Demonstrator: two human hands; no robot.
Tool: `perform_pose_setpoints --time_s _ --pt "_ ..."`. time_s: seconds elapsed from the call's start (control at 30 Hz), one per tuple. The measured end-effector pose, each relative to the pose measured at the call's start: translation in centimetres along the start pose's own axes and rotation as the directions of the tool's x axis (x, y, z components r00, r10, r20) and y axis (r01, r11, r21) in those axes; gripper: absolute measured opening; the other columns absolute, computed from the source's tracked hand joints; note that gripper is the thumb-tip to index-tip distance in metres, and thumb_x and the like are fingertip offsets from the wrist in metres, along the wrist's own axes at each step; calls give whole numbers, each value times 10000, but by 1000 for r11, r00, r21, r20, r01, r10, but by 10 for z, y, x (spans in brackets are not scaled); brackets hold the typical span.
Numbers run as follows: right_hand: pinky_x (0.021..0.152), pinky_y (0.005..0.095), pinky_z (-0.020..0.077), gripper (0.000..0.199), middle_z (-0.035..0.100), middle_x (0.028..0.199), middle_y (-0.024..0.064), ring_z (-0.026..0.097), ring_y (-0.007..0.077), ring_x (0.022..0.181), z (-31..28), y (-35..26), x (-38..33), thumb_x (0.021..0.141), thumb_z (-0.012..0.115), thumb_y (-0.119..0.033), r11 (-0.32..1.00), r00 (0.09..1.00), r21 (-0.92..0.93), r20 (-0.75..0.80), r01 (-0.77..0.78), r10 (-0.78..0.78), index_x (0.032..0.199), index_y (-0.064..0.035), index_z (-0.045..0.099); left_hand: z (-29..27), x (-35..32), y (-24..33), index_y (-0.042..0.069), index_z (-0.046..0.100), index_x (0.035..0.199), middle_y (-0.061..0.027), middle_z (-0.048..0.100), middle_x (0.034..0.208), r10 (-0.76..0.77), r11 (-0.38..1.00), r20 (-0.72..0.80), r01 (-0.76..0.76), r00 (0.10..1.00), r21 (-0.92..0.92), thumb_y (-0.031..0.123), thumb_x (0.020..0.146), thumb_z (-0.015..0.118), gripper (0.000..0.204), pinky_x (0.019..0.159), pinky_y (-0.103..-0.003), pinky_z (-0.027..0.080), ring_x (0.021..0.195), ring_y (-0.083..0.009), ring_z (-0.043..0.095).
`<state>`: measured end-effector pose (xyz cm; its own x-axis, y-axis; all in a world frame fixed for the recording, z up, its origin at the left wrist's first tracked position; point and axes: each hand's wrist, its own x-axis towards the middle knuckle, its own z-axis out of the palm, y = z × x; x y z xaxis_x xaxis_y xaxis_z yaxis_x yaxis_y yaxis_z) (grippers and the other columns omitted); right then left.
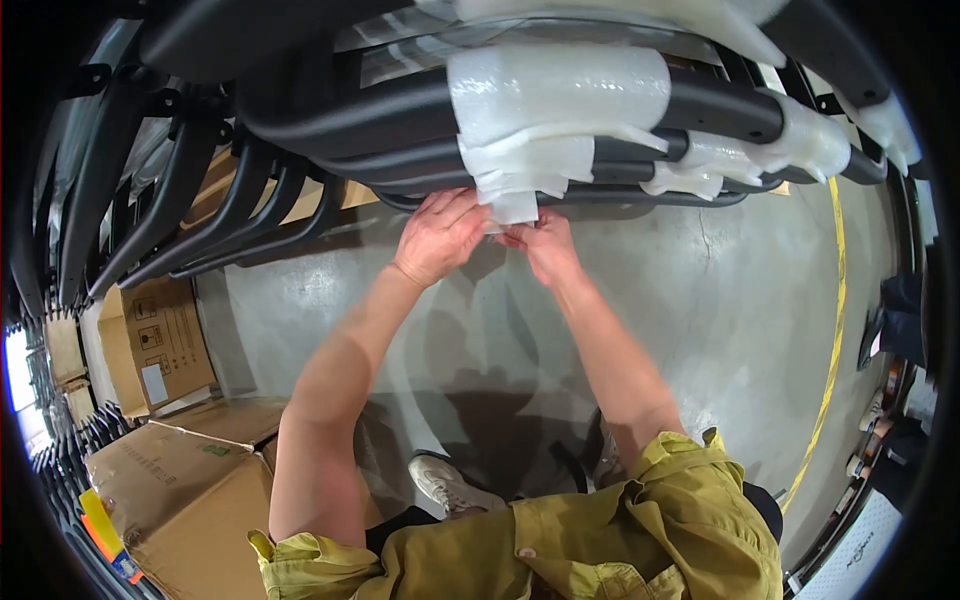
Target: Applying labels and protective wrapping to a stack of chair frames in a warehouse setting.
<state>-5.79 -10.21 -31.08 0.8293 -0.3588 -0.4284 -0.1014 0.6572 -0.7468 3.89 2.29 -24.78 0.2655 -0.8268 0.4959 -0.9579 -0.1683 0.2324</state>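
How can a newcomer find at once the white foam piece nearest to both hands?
Across the top of the view, find the stacked, curved black tubes. Near the middle, follow the white foam wraps downward to the lowest foam piece. Unlike its neighbours, it has the left hand and right hand at its lower end.

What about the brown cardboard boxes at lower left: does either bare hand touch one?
No, the left hand and right hand are both at the lower end of the white foam strip.
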Motion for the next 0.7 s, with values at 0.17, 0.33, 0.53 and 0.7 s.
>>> perform_pose_setpoints --time_s 0.17,0.33,0.53,0.7 --pt "682 294 474 232 572 881 90 565 168 762 3 6 -4 701 552 61 995 999 -86 -12 42 -43 927 25 517 14 3 3 103 585 774 -1 538 775 -121 993 -7 121 993 -3 146 664 621 124 685 -292 445 765 -193 524" --pt "620 270 463 140 575 787 78 562 160 692 -3 17 -9 734 588 -30 992 995 76 12 -98 97 859 14 540 23 4 -1 89 575 802 -10 522 706 -88 996 -124 85 988 -33 146 638 656 191 609 -284 443 686 -189 520" --pt "545 231 436 170 566 664 45 546 114 575 -8 13 -15 797 559 -181 956 973 -186 -53 -229 223 781 -12 556 25 4 -4 82 566 820 -26 544 694 -75 997 -154 76 985 1 167 630 675 234 574 -291 434 651 -191 531" --pt "455 210 396 184 541 605 32 502 98 499 7 -11 -39 809 538 -188 934 992 -337 -54 -122 110 735 -21 554 25 2 0 85 579 819 -34 581 862 -121 988 -66 126 990 94 176 626 644 223 699 -314 438 784 -180 546"
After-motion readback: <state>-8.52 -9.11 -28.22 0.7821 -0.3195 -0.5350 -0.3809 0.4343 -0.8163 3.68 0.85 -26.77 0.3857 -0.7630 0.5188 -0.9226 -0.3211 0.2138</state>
